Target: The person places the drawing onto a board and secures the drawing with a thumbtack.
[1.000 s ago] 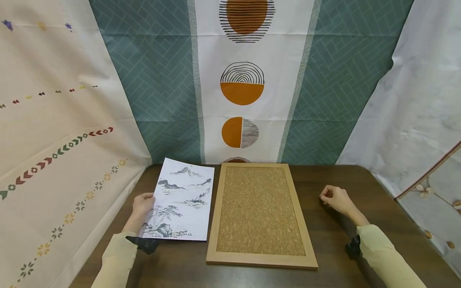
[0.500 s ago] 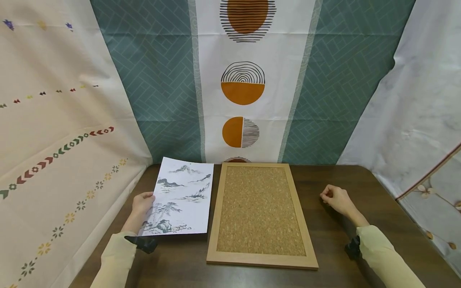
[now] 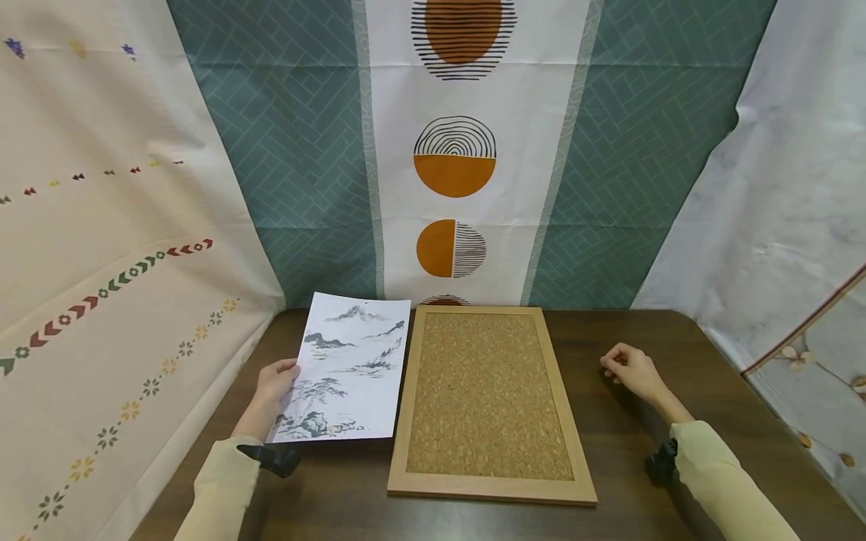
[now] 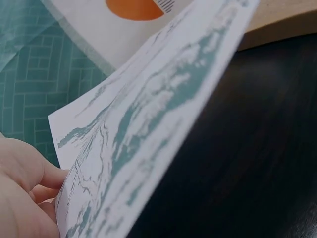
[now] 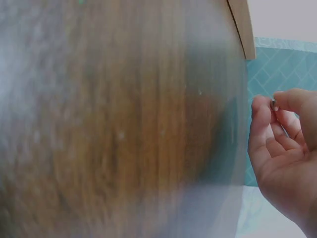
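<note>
White paper, L edge pinched btwn L fingers; R fingers pinch tiny obj.

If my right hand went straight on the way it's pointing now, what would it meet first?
Probably the cork board, near its far right corner; how high your right hand sits is unclear, so it might pass over.

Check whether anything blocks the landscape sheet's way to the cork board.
Nothing visible stands between the landscape sheet and the cork board; the left hand holds the sheet's left edge, the right hand is right of the board.
</note>
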Demonstrator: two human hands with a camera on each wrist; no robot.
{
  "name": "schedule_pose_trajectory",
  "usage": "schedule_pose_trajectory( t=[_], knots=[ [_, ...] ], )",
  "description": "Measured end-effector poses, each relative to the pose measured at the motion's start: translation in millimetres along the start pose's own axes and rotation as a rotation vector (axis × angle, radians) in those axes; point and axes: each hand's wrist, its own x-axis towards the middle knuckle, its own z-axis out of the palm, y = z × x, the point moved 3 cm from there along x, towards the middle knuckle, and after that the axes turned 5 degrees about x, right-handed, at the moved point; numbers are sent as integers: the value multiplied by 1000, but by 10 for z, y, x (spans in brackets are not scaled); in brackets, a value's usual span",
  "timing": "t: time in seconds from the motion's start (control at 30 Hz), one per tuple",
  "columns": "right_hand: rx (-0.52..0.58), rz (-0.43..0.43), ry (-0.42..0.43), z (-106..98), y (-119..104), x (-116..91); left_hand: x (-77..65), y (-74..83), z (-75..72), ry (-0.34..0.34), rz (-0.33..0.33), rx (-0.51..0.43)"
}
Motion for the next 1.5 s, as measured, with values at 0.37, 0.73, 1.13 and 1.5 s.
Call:
schedule_pose_trajectory(
  t=[0.37, 0.73, 1.13, 1.5],
  knots=[
    [234, 84, -26, -5, -13, 10, -8, 24, 104, -27, -29, -8],
    [245, 56, -12, 15, -62, 75, -44, 89, 191, -53, -35, -23],
    [294, 50, 1, 51, -110, 80, -79, 142, 312, -86, -25, -104],
    [389, 95, 15, 60, -86, 86, -124, 193, 462, -149, -25, -245]
  ],
)
